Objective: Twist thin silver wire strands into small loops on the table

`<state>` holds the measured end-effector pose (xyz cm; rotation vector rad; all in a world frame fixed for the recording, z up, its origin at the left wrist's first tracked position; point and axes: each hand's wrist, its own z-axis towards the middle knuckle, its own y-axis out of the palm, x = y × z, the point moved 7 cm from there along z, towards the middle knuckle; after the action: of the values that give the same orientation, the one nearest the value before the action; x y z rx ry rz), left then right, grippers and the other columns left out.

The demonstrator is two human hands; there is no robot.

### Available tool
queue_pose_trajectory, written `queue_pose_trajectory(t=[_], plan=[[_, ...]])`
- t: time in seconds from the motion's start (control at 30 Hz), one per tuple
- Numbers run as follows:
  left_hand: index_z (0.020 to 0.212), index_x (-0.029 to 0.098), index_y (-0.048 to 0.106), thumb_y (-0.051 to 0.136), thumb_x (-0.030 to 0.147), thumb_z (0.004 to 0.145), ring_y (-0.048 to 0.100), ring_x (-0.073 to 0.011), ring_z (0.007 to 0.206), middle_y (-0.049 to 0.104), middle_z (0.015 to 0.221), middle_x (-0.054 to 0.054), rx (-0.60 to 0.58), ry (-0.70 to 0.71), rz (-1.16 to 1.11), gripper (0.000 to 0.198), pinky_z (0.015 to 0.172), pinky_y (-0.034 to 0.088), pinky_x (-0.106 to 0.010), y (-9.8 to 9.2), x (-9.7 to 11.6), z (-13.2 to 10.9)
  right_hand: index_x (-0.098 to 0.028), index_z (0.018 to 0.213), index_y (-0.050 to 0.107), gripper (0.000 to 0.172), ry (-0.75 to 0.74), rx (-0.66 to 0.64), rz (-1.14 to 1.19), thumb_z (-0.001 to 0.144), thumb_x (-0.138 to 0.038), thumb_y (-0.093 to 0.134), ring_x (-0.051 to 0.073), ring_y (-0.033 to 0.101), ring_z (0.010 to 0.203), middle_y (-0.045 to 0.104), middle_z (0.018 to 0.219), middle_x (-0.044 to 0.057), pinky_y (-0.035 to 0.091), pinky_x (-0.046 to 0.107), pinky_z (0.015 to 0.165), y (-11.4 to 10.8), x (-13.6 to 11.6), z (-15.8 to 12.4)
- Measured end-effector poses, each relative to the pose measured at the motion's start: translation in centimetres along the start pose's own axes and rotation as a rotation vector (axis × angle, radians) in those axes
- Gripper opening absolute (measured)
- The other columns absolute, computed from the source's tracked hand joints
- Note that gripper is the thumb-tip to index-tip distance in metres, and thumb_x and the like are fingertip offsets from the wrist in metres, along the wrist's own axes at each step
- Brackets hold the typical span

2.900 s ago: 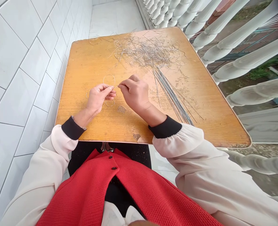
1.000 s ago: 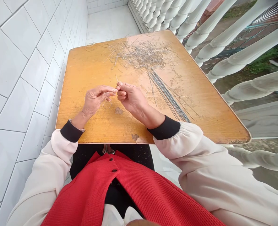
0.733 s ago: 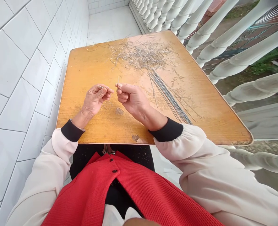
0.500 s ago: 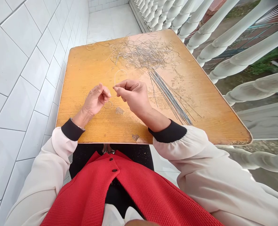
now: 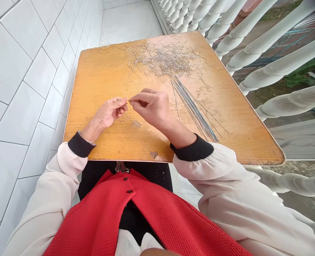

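Observation:
Between my hands is a thin, curled wire [image 5: 135, 82], its loop standing up past the fingertips and another bend showing below. My left hand [image 5: 111, 111] is closed, with thumb and forefinger pinched on the wire. From the right, my right hand [image 5: 153, 107] also pinches it, its fingertips almost touching those of the left. The exact spot where the fingers meet the wire is partly hidden. Beyond my right hand lies a bundle of straight grey wires [image 5: 196, 110]. A tangled heap of loose wire [image 5: 170, 60] covers the far part of the table.
The wooden table [image 5: 98, 78] has worn patches and a chipped spot [image 5: 154, 154] near its front edge. A white tiled wall [image 5: 21, 103] runs close along the left. White balusters [image 5: 277, 71] stand along the right side.
My hands have come closer together at the fingertips. The wire loop above them has tipped lower, and my left thumb now lies extended along the forefinger.

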<state>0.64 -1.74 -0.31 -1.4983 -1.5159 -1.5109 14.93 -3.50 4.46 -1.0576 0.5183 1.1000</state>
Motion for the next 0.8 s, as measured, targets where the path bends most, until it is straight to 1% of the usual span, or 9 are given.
queue_pose_trajectory(t=[0.13, 0.2, 0.27, 0.37, 0.47, 0.57, 0.63, 0.73, 0.8], plan=[[0.072, 0.017, 0.059, 0.075, 0.023, 0.099, 0.051, -0.0002, 0.049, 0.060, 0.061, 0.006, 0.035, 0.057, -0.013, 0.032, 0.049, 0.041, -0.012, -0.1, 0.1, 0.1, -0.024, 0.071, 0.075, 0.015, 0.054, 0.058, 0.138, 0.086, -0.021, 0.079, 0.014, 0.050, 0.065, 0.061, 0.070, 0.000, 0.048, 0.032, 0.071, -0.2, 1.3, 0.2], [0.073, 0.017, 0.061, 0.071, 0.024, 0.102, 0.055, -0.0001, 0.052, 0.064, 0.066, 0.005, 0.043, 0.087, -0.040, 0.031, 0.053, 0.045, -0.012, -0.2, 0.0, 0.2, -0.023, 0.071, 0.073, 0.018, 0.123, 0.084, 0.255, 0.087, -0.029, 0.081, 0.013, 0.050, 0.063, 0.060, 0.067, -0.001, 0.047, 0.030, 0.065, -0.1, 2.2, 0.4], [0.076, 0.017, 0.064, 0.065, 0.018, 0.104, 0.060, 0.0001, 0.056, 0.069, 0.072, 0.004, 0.030, 0.097, -0.086, 0.028, 0.058, 0.050, -0.011, -0.1, -0.1, 0.3, -0.022, 0.072, 0.072, 0.021, 0.200, 0.102, 0.355, 0.086, -0.033, 0.084, 0.012, 0.051, 0.060, 0.060, 0.065, -0.002, 0.047, 0.028, 0.060, 0.1, 3.0, 0.5], [0.079, 0.016, 0.069, 0.064, 0.007, 0.101, 0.062, 0.0004, 0.060, 0.073, 0.077, 0.004, -0.009, 0.108, -0.107, 0.025, 0.063, 0.053, -0.011, 0.1, -0.2, 0.3, -0.021, 0.070, 0.073, 0.019, 0.273, 0.127, 0.439, 0.083, -0.025, 0.085, 0.010, 0.052, 0.058, 0.061, 0.065, -0.002, 0.047, 0.027, 0.059, 0.0, 3.5, 0.6], [0.079, 0.017, 0.068, 0.066, 0.005, 0.099, 0.062, -0.0002, 0.059, 0.071, 0.074, 0.004, -0.009, 0.139, -0.080, 0.023, 0.062, 0.053, -0.011, 0.1, 0.0, 0.2, -0.020, 0.070, 0.074, 0.016, 0.336, 0.116, 0.533, 0.083, -0.017, 0.083, 0.009, 0.051, 0.057, 0.064, 0.068, -0.002, 0.046, 0.026, 0.059, 0.1, 3.7, 0.5], [0.080, 0.018, 0.066, 0.063, 0.005, 0.101, 0.061, 0.0001, 0.059, 0.069, 0.074, 0.005, 0.029, 0.183, -0.078, 0.024, 0.062, 0.052, -0.011, 0.0, 0.3, 0.1, -0.021, 0.079, 0.075, 0.011, 0.443, 0.077, 0.658, 0.082, -0.019, 0.086, 0.007, 0.052, 0.058, 0.069, 0.077, -0.001, 0.045, 0.025, 0.057, 0.8, 4.0, 0.2], [0.081, 0.018, 0.065, 0.059, 0.003, 0.102, 0.061, 0.0000, 0.061, 0.069, 0.075, 0.005, 0.053, 0.191, -0.094, 0.026, 0.063, 0.052, -0.011, -0.1, 0.3, 0.1, -0.023, 0.086, 0.075, 0.013, 0.491, 0.059, 0.710, 0.083, -0.025, 0.087, 0.007, 0.052, 0.058, 0.071, 0.081, -0.001, 0.044, 0.023, 0.055, 1.2, 4.1, 0.0], [0.081, 0.018, 0.063, 0.058, 0.005, 0.103, 0.061, -0.0009, 0.062, 0.067, 0.074, 0.005, 0.074, 0.179, -0.109, 0.026, 0.063, 0.052, -0.011, -0.2, 0.1, 0.1, -0.024, 0.095, 0.075, 0.018, 0.459, 0.079, 0.699, 0.086, -0.035, 0.087, 0.008, 0.052, 0.057, 0.071, 0.079, -0.003, 0.044, 0.023, 0.054, 1.3, 3.7, -0.1], [0.079, 0.018, 0.061, 0.059, 0.008, 0.103, 0.060, -0.0012, 0.061, 0.067, 0.073, 0.005, 0.068, 0.165, -0.113, 0.026, 0.061, 0.051, -0.012, -0.2, 0.0, 0.2, -0.025, 0.095, 0.074, 0.021, 0.398, 0.121, 0.666, 0.088, -0.041, 0.086, 0.008, 0.051, 0.056, 0.068, 0.075, -0.003, 0.043, 0.024, 0.053, 1.0, 3.2, -0.1]])
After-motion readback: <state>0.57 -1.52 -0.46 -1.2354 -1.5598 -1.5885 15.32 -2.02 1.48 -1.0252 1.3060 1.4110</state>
